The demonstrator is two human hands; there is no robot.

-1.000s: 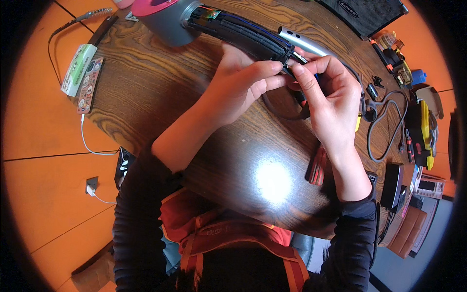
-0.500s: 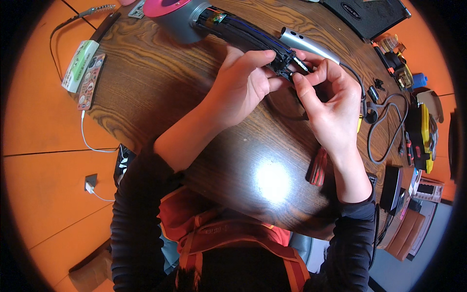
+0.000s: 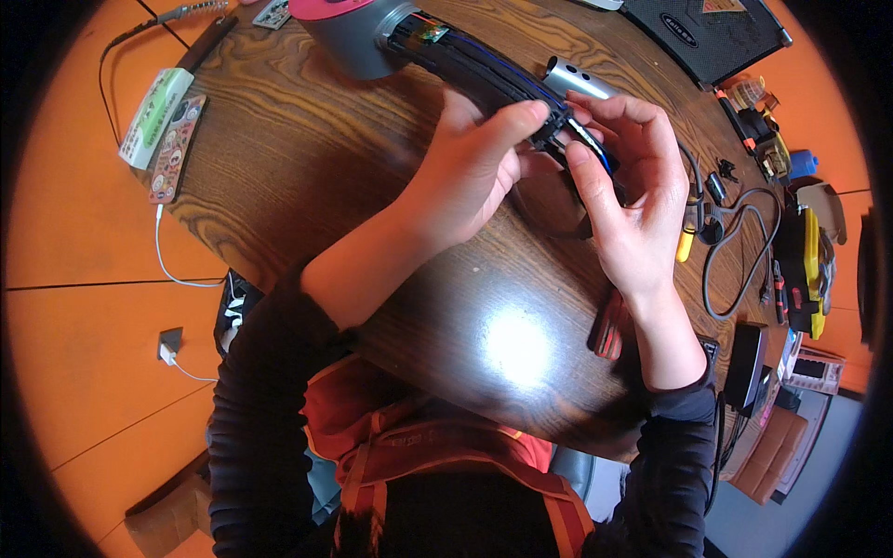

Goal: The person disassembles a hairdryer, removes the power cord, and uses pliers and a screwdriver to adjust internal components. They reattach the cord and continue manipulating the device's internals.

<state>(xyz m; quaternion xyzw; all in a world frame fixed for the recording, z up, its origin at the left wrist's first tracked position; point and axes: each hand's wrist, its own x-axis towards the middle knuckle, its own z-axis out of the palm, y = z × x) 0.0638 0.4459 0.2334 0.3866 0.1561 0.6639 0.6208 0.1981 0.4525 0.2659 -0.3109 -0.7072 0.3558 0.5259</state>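
A hair dryer (image 3: pixel 465 60) with a grey and pink head lies slantwise at the top, its handle stripped to black inner parts and blue wiring. My left hand (image 3: pixel 470 167) is closed round the lower part of this handle, thumb on top near its end. At that end, my right hand (image 3: pixel 637 177) holds the exposed inner part between thumb and curled fingers; a pale strip and a blue wire show there. The fingers partly hide the end. Just behind my right hand lies a silver tubular handle shell (image 3: pixel 572 78) with dark round holes.
A red-and-black tool handle (image 3: pixel 609 325) lies by my right wrist. Grey cable (image 3: pixel 712 279) loops on the right of the wooden table (image 3: pixel 298 121), near a yellow-and-black case (image 3: pixel 814 251). On the left are a green-and-white box (image 3: pixel 155 116) and a soldering iron (image 3: pixel 186 13).
The hair dryer and both hands have shifted slightly right. My right thumb has moved away from the handle's end, and more of the pale strip and blue wire shows.
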